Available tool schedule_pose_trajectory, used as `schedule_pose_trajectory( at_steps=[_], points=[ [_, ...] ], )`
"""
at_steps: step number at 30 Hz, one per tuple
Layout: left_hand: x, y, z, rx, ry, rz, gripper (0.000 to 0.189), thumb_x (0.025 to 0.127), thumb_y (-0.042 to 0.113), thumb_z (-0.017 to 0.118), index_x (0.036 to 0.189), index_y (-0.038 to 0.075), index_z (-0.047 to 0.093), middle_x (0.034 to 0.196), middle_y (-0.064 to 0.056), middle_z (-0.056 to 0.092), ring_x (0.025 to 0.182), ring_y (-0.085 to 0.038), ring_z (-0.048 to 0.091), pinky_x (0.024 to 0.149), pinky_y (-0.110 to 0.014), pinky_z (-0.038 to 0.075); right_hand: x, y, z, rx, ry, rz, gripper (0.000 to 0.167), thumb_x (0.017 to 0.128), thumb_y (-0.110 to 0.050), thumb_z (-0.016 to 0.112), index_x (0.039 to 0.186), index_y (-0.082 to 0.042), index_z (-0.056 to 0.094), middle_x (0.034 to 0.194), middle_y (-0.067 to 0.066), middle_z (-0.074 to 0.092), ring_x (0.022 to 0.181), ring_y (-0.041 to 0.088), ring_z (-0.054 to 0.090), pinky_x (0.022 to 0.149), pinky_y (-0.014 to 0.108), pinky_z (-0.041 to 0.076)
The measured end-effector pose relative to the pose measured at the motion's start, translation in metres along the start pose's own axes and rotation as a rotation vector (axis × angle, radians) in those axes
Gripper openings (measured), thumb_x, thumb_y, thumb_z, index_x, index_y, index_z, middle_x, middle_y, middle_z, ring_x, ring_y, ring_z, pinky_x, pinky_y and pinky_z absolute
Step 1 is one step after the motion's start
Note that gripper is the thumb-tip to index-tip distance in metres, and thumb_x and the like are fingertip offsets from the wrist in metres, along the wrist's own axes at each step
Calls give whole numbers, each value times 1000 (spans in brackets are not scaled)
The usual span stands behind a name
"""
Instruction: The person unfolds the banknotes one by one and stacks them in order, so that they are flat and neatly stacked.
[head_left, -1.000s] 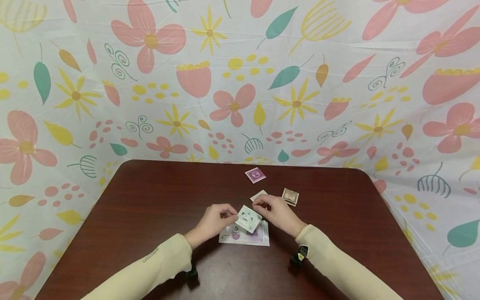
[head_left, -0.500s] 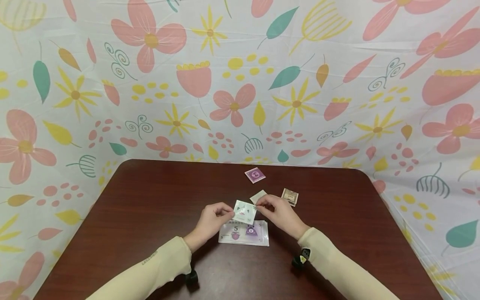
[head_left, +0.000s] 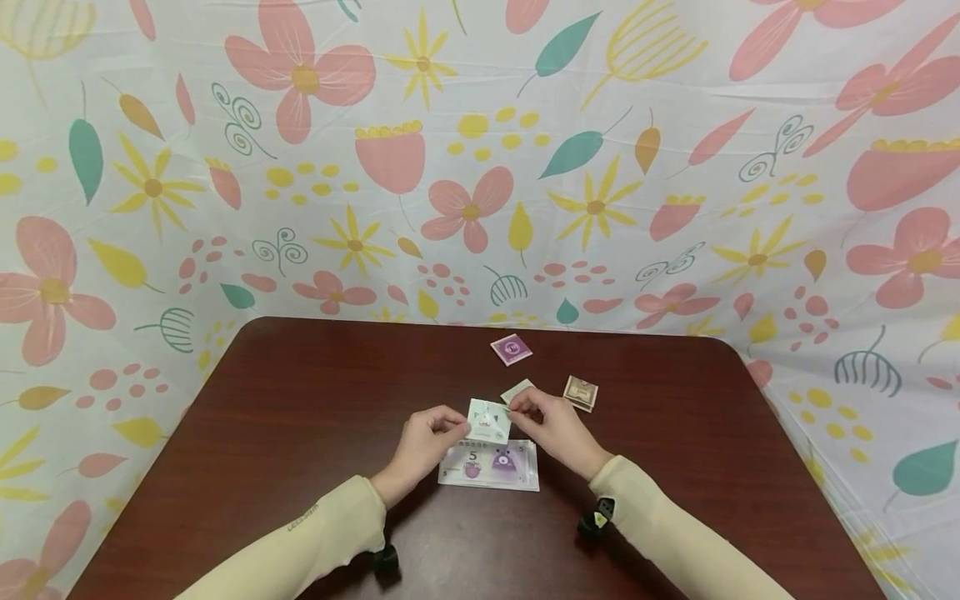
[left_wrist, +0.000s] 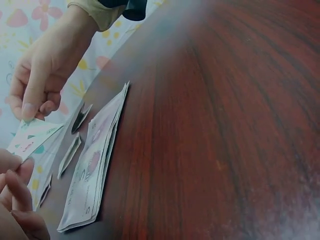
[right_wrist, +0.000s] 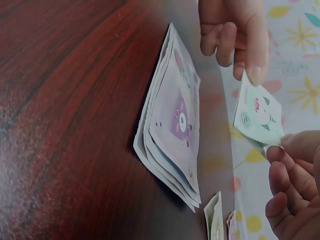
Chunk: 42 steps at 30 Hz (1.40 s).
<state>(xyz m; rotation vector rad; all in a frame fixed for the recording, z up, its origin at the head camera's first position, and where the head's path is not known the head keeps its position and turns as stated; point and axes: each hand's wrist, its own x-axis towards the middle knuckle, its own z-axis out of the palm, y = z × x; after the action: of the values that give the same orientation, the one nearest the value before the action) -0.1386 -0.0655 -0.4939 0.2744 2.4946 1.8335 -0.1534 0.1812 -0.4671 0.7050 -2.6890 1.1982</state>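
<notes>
Between my two hands a folded, pale green play banknote (head_left: 489,421) with a cartoon face is held up off the table. My left hand (head_left: 429,442) pinches its left edge between thumb and finger. On the opposite edge, the thumb and finger of my right hand (head_left: 557,429) pinch it too. Just below lies a stack of purple play banknotes (head_left: 487,465) marked 5, flat and unfolded. The right wrist view shows the folded banknote (right_wrist: 260,112) tilted, with its layers slightly parted at the lower edge.
Behind my right hand lie a folded pale banknote (head_left: 517,390) and folded brown banknotes (head_left: 581,392). A folded purple banknote (head_left: 512,350) is farther back on the dark wooden table (head_left: 337,367). A floral cloth (head_left: 480,167) hangs behind the table.
The green banknote has been raised slightly away from the purple stack and turned to lie straighter, uncovering more of the top note. Both hands keep their pinch on it.
</notes>
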Motion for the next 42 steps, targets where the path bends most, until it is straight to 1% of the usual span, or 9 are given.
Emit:
schedule_pose_trajectory(
  at_steps=[4, 9, 13, 18, 22, 29, 36, 38, 42],
  points=[
    [-3, 0, -1, -16, -71, -2, 5, 93, 10, 77, 91, 6, 76, 79, -10, 75, 50, -6, 51, 50, -22, 44, 1, -1, 1, -12, 27, -7, 12, 95, -7, 75, 100, -16, 70, 85, -10, 69, 77, 5, 61, 72, 27, 53],
    [-5, 2, -2, -19, -102, 19, 6, 93, 11, 77, 92, 5, 75, 78, -17, 75, 49, -7, 51, 50, -22, 43, 1, -2, 3, -32, 51, -19, 10, 95, -7, 76, 101, -14, 71, 87, -9, 71, 78, 5, 63, 73, 29, 54],
    [-7, 2, -3, -17, -104, 14, 6, 93, 10, 78, 91, 5, 75, 77, -17, 74, 49, -7, 51, 50, -22, 43, 0, -3, 5, -32, 63, -17, 10, 95, -8, 76, 103, -14, 73, 90, -8, 73, 80, 5, 64, 74, 31, 55],
    [-6, 1, -2, -25, -92, 6, 5, 92, 9, 78, 89, 6, 76, 78, -17, 75, 49, -7, 52, 50, -22, 44, -1, -3, 7, -16, 78, -14, 10, 95, -9, 77, 102, -15, 72, 89, -8, 72, 81, 5, 65, 74, 33, 55],
    [-6, 2, -1, -36, -89, 10, 6, 92, 10, 79, 89, 5, 76, 80, -17, 76, 51, -8, 53, 50, -21, 46, -2, -3, 7, 1, 101, -29, 10, 94, -9, 77, 99, -17, 73, 88, -10, 73, 80, 4, 64, 73, 30, 55],
    [-7, 3, -2, -69, -102, 4, 5, 93, 9, 78, 93, 4, 76, 80, -17, 76, 50, -12, 58, 50, -20, 42, -4, -5, 3, 13, 120, -68, 11, 92, -7, 79, 94, -17, 76, 89, -10, 74, 79, 4, 62, 71, 26, 52],
    [-7, 2, -3, -59, -117, 26, 8, 93, 10, 78, 97, 4, 78, 84, -17, 77, 53, -14, 61, 55, -20, 45, -7, -6, -2, 28, 93, -52, 12, 94, -8, 78, 95, -19, 75, 91, -12, 72, 82, 5, 63, 75, 28, 53],
    [-7, 0, -4, -51, -111, 41, 8, 94, 10, 78, 99, 4, 78, 85, -16, 78, 54, -17, 63, 57, -21, 46, -8, -6, -2, 31, 90, -45, 12, 94, -8, 78, 95, -19, 75, 92, -10, 73, 86, 6, 64, 78, 29, 54],
    [-4, -2, -8, -37, -91, 58, 11, 95, 9, 77, 103, 4, 79, 88, -13, 78, 57, -17, 65, 57, -21, 47, -12, -6, -3, 42, 107, -52, 13, 92, -6, 78, 94, -19, 75, 94, -5, 74, 91, 9, 65, 80, 30, 54]
  ],
)
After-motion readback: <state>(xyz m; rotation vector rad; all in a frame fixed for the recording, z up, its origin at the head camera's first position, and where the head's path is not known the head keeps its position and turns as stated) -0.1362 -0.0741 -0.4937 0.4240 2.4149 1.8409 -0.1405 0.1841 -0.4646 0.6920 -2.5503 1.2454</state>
